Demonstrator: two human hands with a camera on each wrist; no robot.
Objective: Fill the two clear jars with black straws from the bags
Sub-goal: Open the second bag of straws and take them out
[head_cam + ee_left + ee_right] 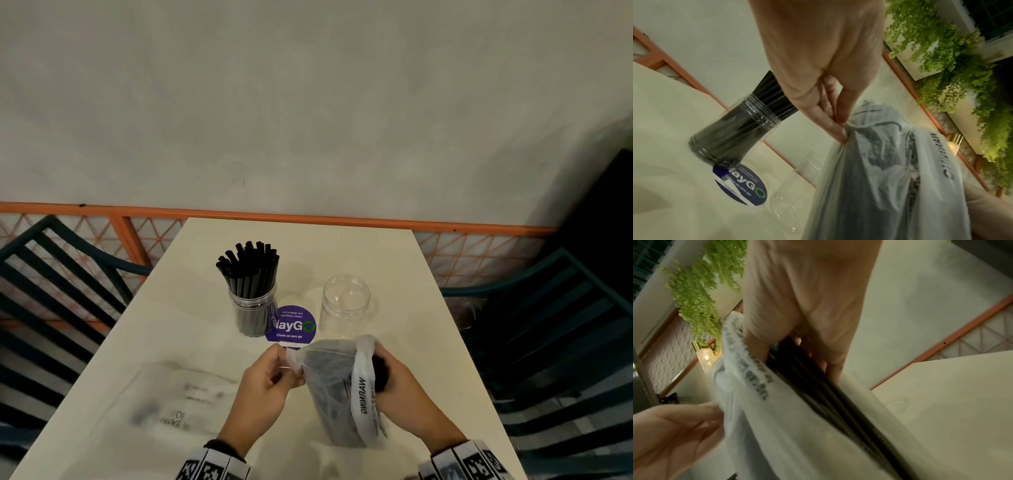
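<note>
right fingers (830, 363) curled round the tops of a bundle of black straws (818, 386) inside the mouth of the bag (337, 387), right hand (407, 394) gripping them at the upper end. left fingertips (838, 131) pinching the bag's rim, left hand (270, 383) holding that edge out to keep the mouth open. bag standing near the front edge of the table (394, 260), just short of the empty jar (345, 305); full jar (252, 308) to its left, packed with straws standing upright. probably light, stiff and smooth, those straws: likely to slide past one another and fan out, so best taken as one bunch near the top, firmly. bag film thin, soft and slippery; likely to ride up with the bundle unless pinned by its rim. empty jar light too, probably easy to tip. legible on the bag: "warning". round purple sticker (290, 325) between the jars: "let's keep our pantries clean", "clean as you go", and a partly hidden "...aygo". flat bag (171, 401) lying at left, print too blurred to read.
</note>
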